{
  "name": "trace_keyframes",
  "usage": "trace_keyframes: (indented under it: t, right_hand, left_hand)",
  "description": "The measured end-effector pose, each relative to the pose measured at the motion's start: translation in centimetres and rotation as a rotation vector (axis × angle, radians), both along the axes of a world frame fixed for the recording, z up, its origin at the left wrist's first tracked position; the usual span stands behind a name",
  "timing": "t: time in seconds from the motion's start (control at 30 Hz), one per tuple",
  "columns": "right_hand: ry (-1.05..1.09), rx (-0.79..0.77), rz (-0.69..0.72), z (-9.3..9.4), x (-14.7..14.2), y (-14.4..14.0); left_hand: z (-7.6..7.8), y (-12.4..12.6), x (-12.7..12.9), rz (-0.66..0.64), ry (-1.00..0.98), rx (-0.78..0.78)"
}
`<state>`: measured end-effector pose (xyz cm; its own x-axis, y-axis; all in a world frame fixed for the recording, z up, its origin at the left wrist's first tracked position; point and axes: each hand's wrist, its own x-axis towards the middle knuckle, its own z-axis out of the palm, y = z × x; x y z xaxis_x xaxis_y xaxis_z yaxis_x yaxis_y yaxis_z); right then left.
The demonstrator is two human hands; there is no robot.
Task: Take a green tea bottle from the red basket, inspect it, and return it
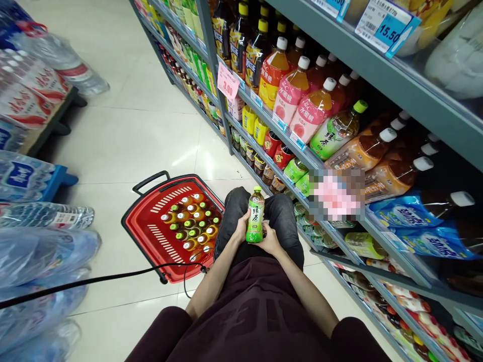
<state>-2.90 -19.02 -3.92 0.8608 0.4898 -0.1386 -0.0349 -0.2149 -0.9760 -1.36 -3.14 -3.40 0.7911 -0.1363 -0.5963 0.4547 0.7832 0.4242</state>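
A green tea bottle (256, 217) with a bright green cap stands upright in front of my lap. My left hand (242, 226) is closed on its left side, and my right hand (270, 238) grips its lower right side. Just left of my knees sits a red shopping basket (162, 246) with black edging and a raised handle. Inside it are several capped drink bottles (193, 221), some with green caps and some with white.
Shelves (279, 125) of bottled drinks run along my right, with a pink price tag (228, 82) on one edge. On the left are stacked packs of water bottles (26, 176). A black cable (94, 278) crosses from the left over the basket.
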Motion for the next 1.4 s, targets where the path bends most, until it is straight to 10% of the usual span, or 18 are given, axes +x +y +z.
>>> trace_keyframes:
  t: [0.6, 1.4]
  right_hand:
    - [-0.010, 0.033, 0.001, -0.4, 0.0, 0.0]
    - [-0.071, -0.093, 0.013, -0.5, 0.1, 0.0]
  left_hand:
    - [2.2, -0.1, 0.1, 0.052, 0.085, -0.081]
    - [0.4, -0.2, 0.2, 0.133, 0.038, -0.025]
